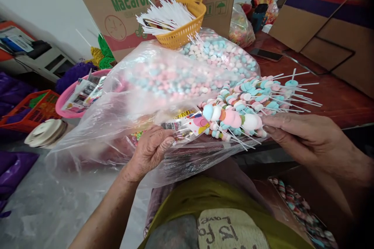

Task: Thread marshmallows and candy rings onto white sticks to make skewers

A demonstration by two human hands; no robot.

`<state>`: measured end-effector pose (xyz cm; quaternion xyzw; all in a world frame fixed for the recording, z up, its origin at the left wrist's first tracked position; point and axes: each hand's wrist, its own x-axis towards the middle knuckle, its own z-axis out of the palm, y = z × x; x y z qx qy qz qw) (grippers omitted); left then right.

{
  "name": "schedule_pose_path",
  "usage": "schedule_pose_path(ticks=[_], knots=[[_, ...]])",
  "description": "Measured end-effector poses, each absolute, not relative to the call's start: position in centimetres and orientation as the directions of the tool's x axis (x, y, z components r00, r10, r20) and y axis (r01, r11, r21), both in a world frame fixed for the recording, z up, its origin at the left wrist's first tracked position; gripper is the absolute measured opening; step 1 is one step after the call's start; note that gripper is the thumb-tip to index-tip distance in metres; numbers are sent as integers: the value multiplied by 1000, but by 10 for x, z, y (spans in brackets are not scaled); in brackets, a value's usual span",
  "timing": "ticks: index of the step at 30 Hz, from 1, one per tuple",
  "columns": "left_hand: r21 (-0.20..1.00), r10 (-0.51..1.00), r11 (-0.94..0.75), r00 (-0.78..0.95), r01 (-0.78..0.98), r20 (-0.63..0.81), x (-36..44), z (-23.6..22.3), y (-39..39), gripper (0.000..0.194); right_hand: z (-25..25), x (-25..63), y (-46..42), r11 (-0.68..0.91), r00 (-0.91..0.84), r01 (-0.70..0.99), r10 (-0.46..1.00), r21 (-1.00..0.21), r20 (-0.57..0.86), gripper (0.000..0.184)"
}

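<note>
My left hand pinches a printed clear wrapper bag, its printed end pointing right. Between finger and thumb, my right hand grips the right end of a marshmallow skewer with pink, white and blue pieces. The skewer's blue left end meets the mouth of the wrapper; whether it is inside I cannot tell. Just behind lies a pile of marshmallow skewers, their white sticks pointing right. A large clear plastic bag spreads beneath my left hand, with loose marshmallows in it.
A yellow basket of white sticks rests on the marshmallows, before a cardboard box. At left are a pink basin and an orange crate. A phone lies on the red table. Packed skewers sit in a box below.
</note>
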<state>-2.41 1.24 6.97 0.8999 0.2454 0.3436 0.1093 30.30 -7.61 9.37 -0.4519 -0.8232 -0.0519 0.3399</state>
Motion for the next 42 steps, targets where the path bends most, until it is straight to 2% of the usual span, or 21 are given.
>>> schedule_pose_path(ticks=[2,5,9,12,15,18,23,25,28,31,36,39,42], knots=[[370,525,-851,638,373,563,-25,72,13,17,95,308,-77,617,-419,774,668,-142,614,50],[324,494,-869,657,373,569,-27,74,15,17,95,318,-78,656,-488,750,637,-87,597,59],[238,427,-904,713,356,556,-26,78,19,16,101,327,-78,695,-576,718,609,-19,545,59],[218,383,-924,740,316,552,-23,80,21,16,109,331,-74,701,-594,713,604,1,531,56],[257,382,-923,740,285,553,-21,80,21,15,113,332,-71,691,-584,722,596,18,551,56],[345,452,-888,719,305,528,-21,78,20,17,110,331,-74,669,-565,742,594,40,573,56],[402,535,-839,690,366,488,-20,79,19,21,107,329,-84,626,-503,777,682,-69,531,44],[346,486,-869,740,354,465,-17,81,19,21,108,327,-87,617,-501,783,699,-76,510,38],[210,406,-914,797,347,447,-12,86,20,18,108,325,-87,573,-504,819,692,33,517,31],[163,392,-919,800,358,454,-9,89,18,18,105,324,-85,498,-467,861,692,105,550,28],[255,510,-859,708,443,488,-9,87,16,23,101,326,-87,513,-458,855,682,73,570,26],[287,519,-854,680,433,518,-12,85,16,21,107,328,-92,427,-309,904,699,-30,644,26],[296,480,-877,690,379,542,-13,84,16,18,112,327,-97,351,-199,928,747,-122,634,24]])
